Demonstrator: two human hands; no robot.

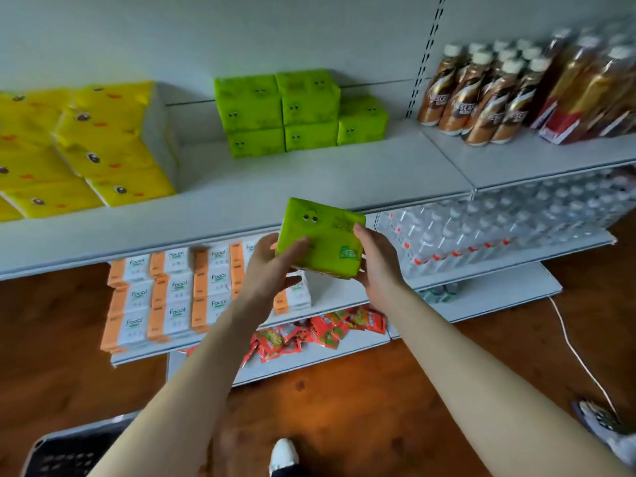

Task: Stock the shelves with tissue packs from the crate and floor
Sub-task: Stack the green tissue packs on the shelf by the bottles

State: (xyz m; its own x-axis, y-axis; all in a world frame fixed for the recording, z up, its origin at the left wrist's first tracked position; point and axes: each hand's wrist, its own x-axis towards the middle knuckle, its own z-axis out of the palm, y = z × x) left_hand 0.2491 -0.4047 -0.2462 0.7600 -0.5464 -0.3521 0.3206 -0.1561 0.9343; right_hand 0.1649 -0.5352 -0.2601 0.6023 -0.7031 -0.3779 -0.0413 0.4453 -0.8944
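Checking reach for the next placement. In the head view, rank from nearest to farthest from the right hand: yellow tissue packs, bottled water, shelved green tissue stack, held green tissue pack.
1. held green tissue pack, gripped by the right hand.
2. bottled water, low, just to the right.
3. green tissue stack, higher up, farther back.
4. yellow tissue packs, far left.

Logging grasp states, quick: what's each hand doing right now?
Left hand: holding the green tissue pack, left edge.
Right hand: holding the same pack, right edge.
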